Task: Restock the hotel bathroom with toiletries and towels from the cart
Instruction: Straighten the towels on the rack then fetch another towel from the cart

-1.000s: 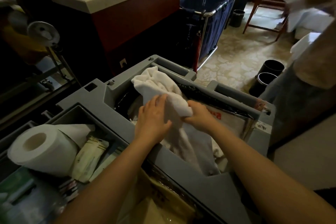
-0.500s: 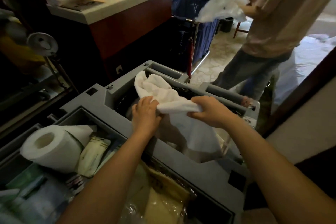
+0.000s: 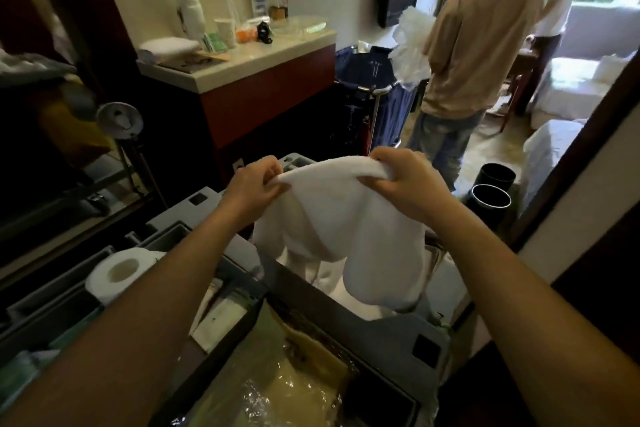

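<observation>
1. My left hand [image 3: 254, 185] and right hand [image 3: 401, 184] were raised above the grey cart [image 3: 391, 333], each gripping the top edge of a white towel [image 3: 346, 218].
2. Left fingers [image 3: 268, 170] were curled together and pinched on the towel's left corner; the cloth emerged from between thumb and fingers toward the right.
3. Right fingers [image 3: 388, 158] were folded over the towel's upper edge from the far side, thumb underneath, clamped on the cloth. The edge bunched into a thick roll where it passed under them.
4. The towel's top edge spanned between the two hands, arching slightly upward. The rest hung down in loose folds below both hands, its lower part reaching into the cart's open compartment, where more white cloth lay. Whether the hanging end touched that cloth, I could not tell.
5. A toilet paper roll [image 3: 117, 274] lay in a cart tray to the left, below my left forearm, well apart from the towel.
6. Beyond the cart: a counter [image 3: 249, 59] holding bottles and a folded white towel, a blue laundry bag [image 3: 374, 80], two black bins [image 3: 491, 191] on the floor to the right, and a person in a beige shirt [image 3: 467, 45] standing with their back to me.
</observation>
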`<state>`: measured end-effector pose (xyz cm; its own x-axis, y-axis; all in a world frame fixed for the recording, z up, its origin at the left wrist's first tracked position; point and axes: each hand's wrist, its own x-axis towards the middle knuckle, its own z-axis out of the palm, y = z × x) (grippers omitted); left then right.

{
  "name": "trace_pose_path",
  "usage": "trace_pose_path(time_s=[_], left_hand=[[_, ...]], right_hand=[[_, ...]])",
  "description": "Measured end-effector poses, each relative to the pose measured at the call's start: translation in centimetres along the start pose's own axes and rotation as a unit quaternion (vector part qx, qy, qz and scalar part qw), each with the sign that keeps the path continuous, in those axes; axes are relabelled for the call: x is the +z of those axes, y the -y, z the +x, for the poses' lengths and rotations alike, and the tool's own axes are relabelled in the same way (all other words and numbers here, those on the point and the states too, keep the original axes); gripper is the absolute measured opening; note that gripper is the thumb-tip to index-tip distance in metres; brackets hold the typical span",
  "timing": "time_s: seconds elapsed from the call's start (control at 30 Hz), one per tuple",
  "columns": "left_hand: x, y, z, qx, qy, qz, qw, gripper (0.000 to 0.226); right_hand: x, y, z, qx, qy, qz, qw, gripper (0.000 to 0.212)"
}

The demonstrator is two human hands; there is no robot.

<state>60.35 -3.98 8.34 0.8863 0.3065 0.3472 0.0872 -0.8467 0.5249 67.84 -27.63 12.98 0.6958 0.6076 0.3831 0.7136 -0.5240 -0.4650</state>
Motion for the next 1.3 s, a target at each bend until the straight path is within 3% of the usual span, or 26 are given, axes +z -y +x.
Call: trace_pose_path(time_s=[0.3,0.47,0.57,0.77,0.87,1.07,1.3], left_hand=[[-8.8,-6.3,-1.9,0.048,-0.173,-0.143,0.973,0.007],[-13.0,-10.3,-4.3,0.062,-0.232,-0.162,0.957,0.011],[-15.1,-12.6,-6.4,0.061,-0.27,-0.137,0.951,0.005],[-18.4,-17.7,-12.7,0.028,-0.32,-0.115,0.94,0.007],[-19.1,-20.1,-16.3,0.022,-0.327,-0.121,0.937,0.008],[-19.2,-25.4,-24.8,-0.011,-0.393,-0.087,0.915,0.018],[-17.4,-31.9,-34.9,-0.076,-0.435,-0.01,0.897,0.01]], right_hand=[[-4.6,4.8,1.6,-0.051,-0.111,0.08,0.989,0.027],[-7.1,9.0,1.1,-0.105,-0.121,0.2,0.967,0.012],[-8.5,11.9,0.7,-0.133,-0.121,0.242,0.953,0.014],[-11.6,16.4,-1.5,-0.225,-0.04,0.321,0.919,0.021],[-12.6,17.9,-3.4,-0.26,-0.01,0.328,0.908,0.01],[-14.8,19.7,-10.0,-0.326,0.055,0.388,0.86,0.005],[-16.5,20.1,-18.2,-0.388,0.143,0.43,0.802,0.012]])
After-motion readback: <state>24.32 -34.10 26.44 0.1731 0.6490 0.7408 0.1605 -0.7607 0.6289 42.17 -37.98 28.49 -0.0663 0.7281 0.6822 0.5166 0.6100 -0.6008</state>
